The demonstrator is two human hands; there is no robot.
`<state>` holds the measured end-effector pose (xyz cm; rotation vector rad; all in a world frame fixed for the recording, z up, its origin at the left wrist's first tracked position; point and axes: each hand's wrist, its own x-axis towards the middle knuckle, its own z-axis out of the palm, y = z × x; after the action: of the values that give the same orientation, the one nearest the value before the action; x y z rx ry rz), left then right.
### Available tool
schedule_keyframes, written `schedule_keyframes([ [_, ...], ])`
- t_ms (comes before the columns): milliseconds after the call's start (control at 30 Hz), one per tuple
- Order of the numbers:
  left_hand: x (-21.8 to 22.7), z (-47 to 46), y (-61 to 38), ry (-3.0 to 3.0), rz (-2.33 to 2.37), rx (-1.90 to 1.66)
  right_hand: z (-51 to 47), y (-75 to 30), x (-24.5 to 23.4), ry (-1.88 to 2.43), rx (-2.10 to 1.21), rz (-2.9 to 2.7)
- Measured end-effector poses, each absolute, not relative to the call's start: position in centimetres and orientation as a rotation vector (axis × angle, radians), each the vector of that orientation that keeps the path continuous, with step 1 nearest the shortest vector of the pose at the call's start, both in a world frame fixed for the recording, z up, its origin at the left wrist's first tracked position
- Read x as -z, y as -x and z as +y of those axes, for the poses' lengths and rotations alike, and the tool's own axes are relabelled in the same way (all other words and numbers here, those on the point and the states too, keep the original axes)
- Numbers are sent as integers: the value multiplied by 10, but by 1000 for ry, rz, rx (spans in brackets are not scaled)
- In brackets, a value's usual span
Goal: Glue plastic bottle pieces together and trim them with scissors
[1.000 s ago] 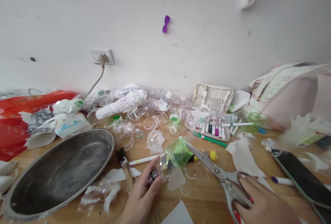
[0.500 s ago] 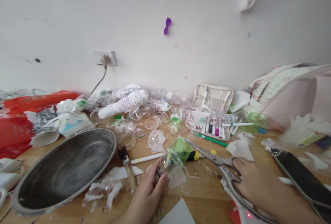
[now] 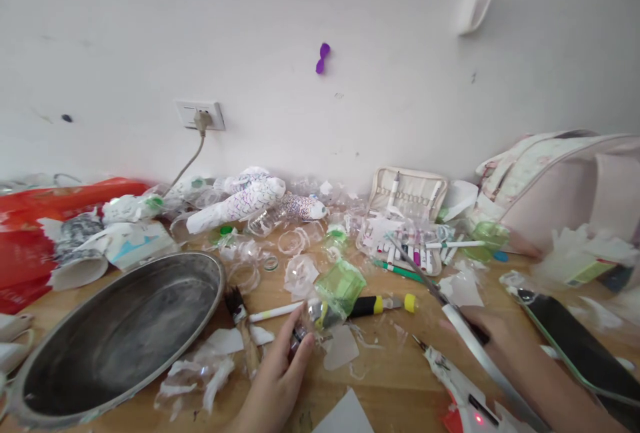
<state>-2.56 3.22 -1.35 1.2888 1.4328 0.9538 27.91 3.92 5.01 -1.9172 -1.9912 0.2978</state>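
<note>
My left hand [image 3: 277, 373] rests on the wooden table and pinches the neck end of a cut clear plastic bottle [image 3: 320, 316] whose green-tinted part [image 3: 341, 284] points away from me. My right hand [image 3: 495, 340] grips the handles of the metal scissors [image 3: 425, 280], which are lifted off the table with the blades pointing up and left over the marker case. A black and yellow utility knife [image 3: 373, 305] lies just beyond the bottle.
A large metal pan [image 3: 115, 333] fills the left. A glue gun [image 3: 463, 393] with a red light lies near the front. An open marker case [image 3: 407, 233], a phone [image 3: 575, 346], a paintbrush [image 3: 240, 320], painted bottle fish [image 3: 240, 201] and plastic scraps litter the table.
My right hand took hold of the scissors and raised them from the table, blades swinging up. The left hand kept its hold on the bottle.
</note>
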Motion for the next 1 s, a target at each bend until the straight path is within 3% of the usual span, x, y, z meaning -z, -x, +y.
schedule_keyframes([
  [233,9,28,23,-1139,1378,-1171,24,-268,-15,1835,-423,-1750],
  [500,10,25,22,-1125,1350,-1152,22,-266,-19,1576,565,-2086],
  [700,18,22,26,-1123,1339,-1102,18,-261,-23,1492,761,-2160],
  [1000,20,20,27,-1110,1359,-1068,16,-265,-15,1446,760,-2208],
])
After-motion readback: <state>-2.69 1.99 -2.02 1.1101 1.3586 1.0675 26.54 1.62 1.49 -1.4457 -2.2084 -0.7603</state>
